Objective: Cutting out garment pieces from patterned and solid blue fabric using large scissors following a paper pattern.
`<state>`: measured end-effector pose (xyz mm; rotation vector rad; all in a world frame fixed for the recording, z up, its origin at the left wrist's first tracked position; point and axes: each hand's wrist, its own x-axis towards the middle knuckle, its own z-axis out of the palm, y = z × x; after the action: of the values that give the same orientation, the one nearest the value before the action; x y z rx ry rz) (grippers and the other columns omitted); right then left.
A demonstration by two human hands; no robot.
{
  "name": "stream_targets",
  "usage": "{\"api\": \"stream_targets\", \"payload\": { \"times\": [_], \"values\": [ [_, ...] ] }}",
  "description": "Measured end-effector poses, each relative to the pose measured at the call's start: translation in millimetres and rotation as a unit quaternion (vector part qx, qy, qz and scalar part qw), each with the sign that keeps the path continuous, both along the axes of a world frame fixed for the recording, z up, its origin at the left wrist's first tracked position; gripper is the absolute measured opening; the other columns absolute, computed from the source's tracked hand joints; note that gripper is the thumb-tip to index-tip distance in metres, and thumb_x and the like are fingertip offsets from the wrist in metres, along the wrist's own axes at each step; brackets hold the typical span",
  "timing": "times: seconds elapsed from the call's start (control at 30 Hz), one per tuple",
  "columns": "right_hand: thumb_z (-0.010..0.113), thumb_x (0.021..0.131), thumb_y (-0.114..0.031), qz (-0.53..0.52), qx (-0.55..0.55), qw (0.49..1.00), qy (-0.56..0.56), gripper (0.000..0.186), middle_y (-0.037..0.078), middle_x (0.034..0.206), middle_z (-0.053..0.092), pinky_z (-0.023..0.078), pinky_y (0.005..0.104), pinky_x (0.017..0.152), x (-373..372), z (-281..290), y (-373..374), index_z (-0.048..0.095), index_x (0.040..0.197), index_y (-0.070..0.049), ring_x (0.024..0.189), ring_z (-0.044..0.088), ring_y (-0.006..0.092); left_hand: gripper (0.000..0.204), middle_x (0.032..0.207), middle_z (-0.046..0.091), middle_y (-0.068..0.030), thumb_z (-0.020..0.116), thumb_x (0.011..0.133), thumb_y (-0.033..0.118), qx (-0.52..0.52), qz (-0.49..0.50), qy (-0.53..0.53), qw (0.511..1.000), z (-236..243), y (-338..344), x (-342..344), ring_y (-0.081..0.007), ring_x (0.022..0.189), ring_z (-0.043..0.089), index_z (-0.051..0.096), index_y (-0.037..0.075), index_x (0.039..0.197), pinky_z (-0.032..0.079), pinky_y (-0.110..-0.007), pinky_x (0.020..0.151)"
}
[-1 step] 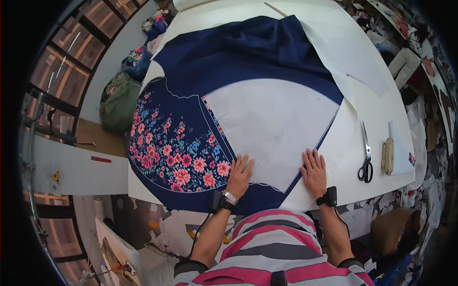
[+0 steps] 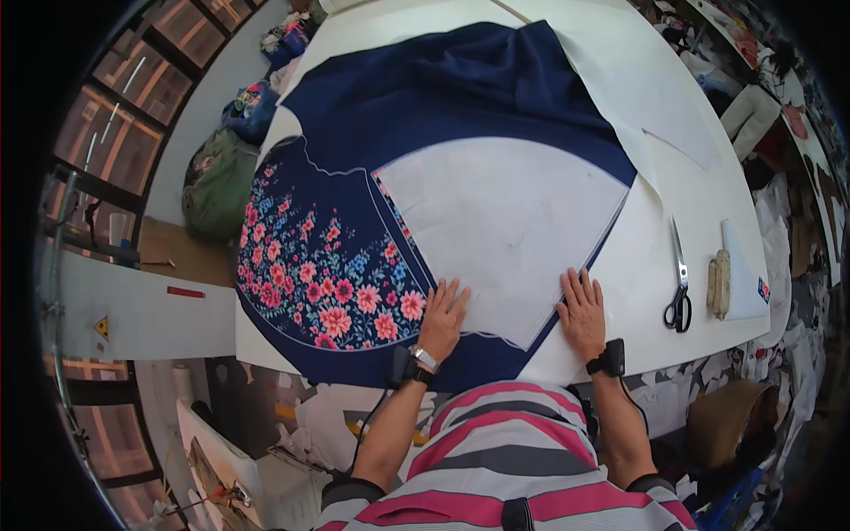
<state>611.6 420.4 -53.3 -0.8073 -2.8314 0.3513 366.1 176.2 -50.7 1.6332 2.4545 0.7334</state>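
Note:
A large white fan-shaped pattern piece (image 2: 505,221) lies flat on navy blue fabric (image 2: 425,88) printed with pink flowers at the left. My left hand (image 2: 443,319) rests palm down with fingers spread on the pattern's lower left edge, beside the floral print. On the lower right edge, my right hand (image 2: 582,311) lies flat, fingers stretched out, partly over the white table. Neither hand grips anything. Pale outlines run around the floral area and along the pattern's edge. At its far end the fabric is rumpled into soft folds.
The white table (image 2: 655,327) carries black-handled scissors (image 2: 679,288) on the right, near a tan block-like bundle (image 2: 719,283) and a white triangular piece (image 2: 744,274). Stuffed bags, one green (image 2: 217,186), stand beyond the left edge. Scraps heap along the right.
The whole view has shifted slightly, with table and fabric sitting a little higher in the picture. Both hands stay flat in the same places on the pattern.

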Motion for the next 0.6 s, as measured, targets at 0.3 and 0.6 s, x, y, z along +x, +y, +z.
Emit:
{"api": "stream_targets", "payload": {
  "times": [0.3,0.6],
  "values": [
    [0.053,0.109,-0.035,0.006,0.036,0.999,0.027,0.059,0.010,0.168,0.042,0.021,0.0508,0.129,-9,-7,4,0.042,0.162,-0.011,0.157,0.033,0.0348,0.050,0.156,0.055,-0.0122,0.063,0.097,0.007,-0.058,-0.012,0.061,0.996,13,5,-26,-0.0379,0.147,0.046,0.062,0.018,0.147,0.031,-0.059,0.124],
    [0.051,0.110,-0.036,0.004,0.032,0.999,0.031,0.058,0.010,0.169,0.041,0.020,0.0510,0.130,-1,-7,6,0.043,0.162,-0.011,0.157,0.033,0.0339,0.054,0.153,0.059,-0.0100,0.075,0.091,0.016,-0.075,-0.036,0.046,0.995,24,10,-28,-0.0364,0.142,0.050,0.066,0.021,0.144,0.035,-0.056,0.122]
  ]
}}
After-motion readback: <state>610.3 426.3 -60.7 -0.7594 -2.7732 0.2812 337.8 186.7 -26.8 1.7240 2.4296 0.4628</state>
